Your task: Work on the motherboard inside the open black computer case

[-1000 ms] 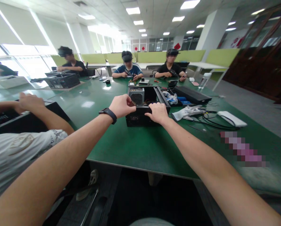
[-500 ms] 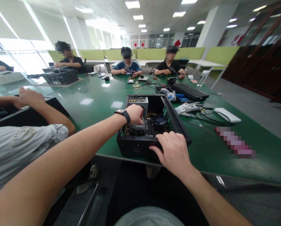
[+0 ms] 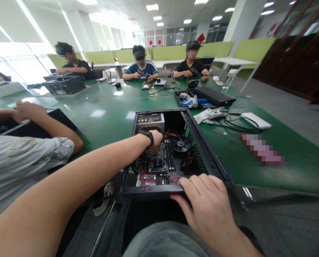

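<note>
Left hand (image 3: 156, 139) extended forward, right fingers (image 3: 191, 188) curled

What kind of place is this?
It looks like an office used as a computer workshop. There's an open computer case at a green table, a person across it holding what looks like a power drill, and light-green partitions behind.

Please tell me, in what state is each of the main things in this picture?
Computer case: open on top, jutting past the table edge
Fan: inside the case, uncovered
Left hand: inside the case, grip unclear
Right hand: gripping the near rim
Pale glove: lying crumpled
Bottle: standing upright
</note>
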`<move>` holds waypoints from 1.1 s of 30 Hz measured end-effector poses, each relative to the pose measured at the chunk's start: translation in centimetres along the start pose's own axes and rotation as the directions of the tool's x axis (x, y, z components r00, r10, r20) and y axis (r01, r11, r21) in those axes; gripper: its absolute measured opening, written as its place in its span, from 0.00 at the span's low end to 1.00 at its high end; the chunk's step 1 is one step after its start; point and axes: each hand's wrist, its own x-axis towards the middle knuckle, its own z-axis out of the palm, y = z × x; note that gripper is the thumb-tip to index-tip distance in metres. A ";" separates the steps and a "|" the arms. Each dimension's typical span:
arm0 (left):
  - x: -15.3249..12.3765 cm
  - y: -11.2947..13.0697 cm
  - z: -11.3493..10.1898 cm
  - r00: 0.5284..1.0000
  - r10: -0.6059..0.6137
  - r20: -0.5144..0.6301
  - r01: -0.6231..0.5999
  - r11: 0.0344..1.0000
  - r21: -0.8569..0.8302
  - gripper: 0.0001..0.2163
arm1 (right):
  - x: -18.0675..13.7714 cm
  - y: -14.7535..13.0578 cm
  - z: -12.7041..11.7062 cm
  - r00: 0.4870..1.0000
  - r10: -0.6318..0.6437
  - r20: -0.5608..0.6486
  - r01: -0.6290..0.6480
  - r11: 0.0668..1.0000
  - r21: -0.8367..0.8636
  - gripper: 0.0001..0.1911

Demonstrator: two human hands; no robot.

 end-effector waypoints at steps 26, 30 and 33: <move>1.0 0.5 0.4 0.998 -0.030 0.050 0.030 1.000 0.009 0.23 | -0.3 0.0 0.3 1.000 0.021 -0.011 -0.021 1.000 0.007 0.09; 0.8 0.7 0.3 0.999 -0.022 0.046 0.021 1.000 0.017 0.23 | -0.3 0.1 0.3 1.000 0.022 -0.012 -0.022 1.000 0.004 0.09; 0.7 0.9 0.1 0.998 -0.038 0.046 0.037 0.999 0.014 0.24 | -0.3 0.1 0.4 1.000 0.020 -0.014 -0.020 1.000 -0.006 0.09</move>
